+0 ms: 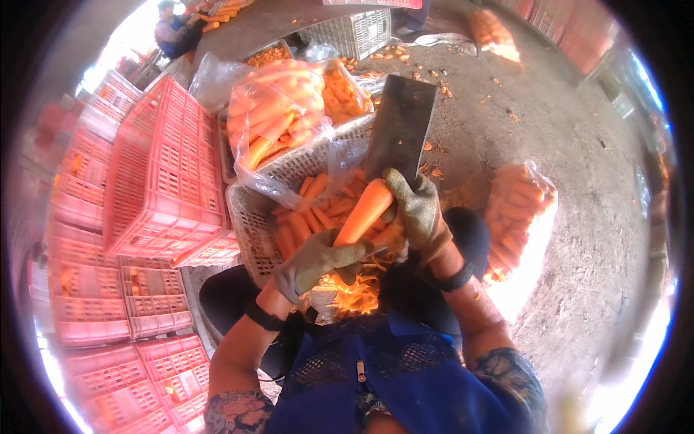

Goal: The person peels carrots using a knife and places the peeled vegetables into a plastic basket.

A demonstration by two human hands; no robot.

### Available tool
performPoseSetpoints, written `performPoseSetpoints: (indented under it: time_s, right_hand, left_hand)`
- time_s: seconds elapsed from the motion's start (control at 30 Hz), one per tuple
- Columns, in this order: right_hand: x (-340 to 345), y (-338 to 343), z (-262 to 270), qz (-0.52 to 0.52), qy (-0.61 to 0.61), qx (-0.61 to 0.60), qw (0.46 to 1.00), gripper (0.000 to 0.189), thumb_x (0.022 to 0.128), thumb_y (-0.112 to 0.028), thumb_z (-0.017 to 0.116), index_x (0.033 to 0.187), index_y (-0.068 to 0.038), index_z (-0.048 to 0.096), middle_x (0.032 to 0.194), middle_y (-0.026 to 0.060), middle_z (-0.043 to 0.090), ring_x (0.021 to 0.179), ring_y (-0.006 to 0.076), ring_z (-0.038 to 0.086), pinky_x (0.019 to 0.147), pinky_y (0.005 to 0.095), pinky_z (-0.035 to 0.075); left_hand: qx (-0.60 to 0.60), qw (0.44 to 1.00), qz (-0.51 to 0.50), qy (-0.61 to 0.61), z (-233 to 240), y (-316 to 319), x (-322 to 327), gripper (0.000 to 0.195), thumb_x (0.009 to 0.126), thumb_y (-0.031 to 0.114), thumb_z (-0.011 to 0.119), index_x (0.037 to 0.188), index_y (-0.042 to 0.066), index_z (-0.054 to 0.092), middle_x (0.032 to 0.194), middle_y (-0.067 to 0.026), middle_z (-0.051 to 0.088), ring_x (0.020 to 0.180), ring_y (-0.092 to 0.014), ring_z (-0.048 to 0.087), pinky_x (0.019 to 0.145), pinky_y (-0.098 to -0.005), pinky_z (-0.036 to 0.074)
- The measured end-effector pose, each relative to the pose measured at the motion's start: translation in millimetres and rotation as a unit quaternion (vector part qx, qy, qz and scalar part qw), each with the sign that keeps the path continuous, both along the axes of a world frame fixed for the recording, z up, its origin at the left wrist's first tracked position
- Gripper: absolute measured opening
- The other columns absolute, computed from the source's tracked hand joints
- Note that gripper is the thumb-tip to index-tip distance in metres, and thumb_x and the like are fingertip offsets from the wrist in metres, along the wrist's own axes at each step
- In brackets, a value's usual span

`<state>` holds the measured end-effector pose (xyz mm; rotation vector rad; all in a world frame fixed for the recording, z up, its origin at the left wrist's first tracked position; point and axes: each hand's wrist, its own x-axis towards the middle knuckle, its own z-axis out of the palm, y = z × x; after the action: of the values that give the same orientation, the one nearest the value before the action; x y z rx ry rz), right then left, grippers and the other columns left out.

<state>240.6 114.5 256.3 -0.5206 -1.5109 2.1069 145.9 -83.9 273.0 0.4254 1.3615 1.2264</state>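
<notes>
A large orange carrot (364, 212) slants up and to the right between my two gloved hands. My left hand (320, 260) grips its lower end, with the thumb along it. Against the upper, thick end is my right hand (417, 211), its fingers curled; what it grips is partly hidden. A dark, flat rectangular slab (401, 125) extends up from beside the right thumb; I cannot tell whether that hand holds it. Just beyond, a grey plastic crate (252, 233) contains several carrots (303, 222). Orange peelings (355, 295) lie below my hands, between my knees.
A clear bag of carrots (276, 108) rests on a crate ahead. Pink crates (184, 163) are stacked at left. Another carrot bag (518, 211) stands on the concrete floor (585, 238) at right. Scraps (390, 52) litter the floor ahead. A person (176, 30) sits far left.
</notes>
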Motion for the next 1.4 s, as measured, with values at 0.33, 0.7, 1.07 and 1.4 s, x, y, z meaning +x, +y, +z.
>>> performPoseSetpoints:
  time_s: [0.33, 0.7, 1.07, 1.4]
  right_hand:
    - [12, -4, -8, 0.029, -0.083, 0.15, 0.985, 0.027, 0.1, -0.028, 0.069, 0.11, -0.003, 0.072, 0.074, 0.0032, 0.067, 0.064, 0.0102, 0.063, 0.058, 0.0298, 0.052]
    - [40, -26, 17, 0.059, -0.047, 0.639, 0.766, 0.041, 0.09, -0.021, 0.071, 0.13, -0.012, 0.066, 0.08, 0.0127, 0.071, 0.066, 0.031, 0.071, 0.054, 0.043, 0.053]
    - [11, -51, -11, 0.19, -0.159, 0.581, 0.775, 0.032, 0.1, -0.026, 0.062, 0.126, -0.009, 0.067, 0.081, 0.0183, 0.07, 0.073, 0.036, 0.071, 0.061, 0.0477, 0.055]
    - [-9, -65, -56, 0.24, -0.143, -0.087, 0.956, 0.031, 0.101, -0.029, 0.064, 0.115, -0.002, 0.068, 0.089, 0.0031, 0.068, 0.069, 0.0141, 0.061, 0.063, 0.0294, 0.053]
  left_hand:
    - [0.015, 0.988, 0.103, 0.113, -7, -2, 5, 0.042, 0.094, 0.032, 0.074, 0.118, -0.001, 0.066, 0.08, -0.0025, 0.067, 0.061, -0.009, 0.061, 0.051, -0.0237, 0.047]
    - [-0.112, 0.967, 0.113, 0.2, 22, -19, 4, 0.036, 0.094, 0.032, 0.073, 0.105, -0.002, 0.067, 0.069, -0.0032, 0.062, 0.053, -0.01, 0.058, 0.047, -0.0264, 0.045]
    - [-0.152, 0.846, 0.248, 0.447, 47, -72, 6, 0.03, 0.089, 0.021, 0.074, 0.109, 0.0, 0.069, 0.069, -0.0024, 0.064, 0.053, -0.012, 0.061, 0.048, -0.0253, 0.045]
    - [0.29, 0.813, 0.407, 0.299, 24, -70, -33, 0.054, 0.108, 0.032, 0.049, 0.143, -0.008, 0.049, 0.141, -0.0231, 0.056, 0.128, -0.034, 0.057, 0.113, -0.0444, 0.043]
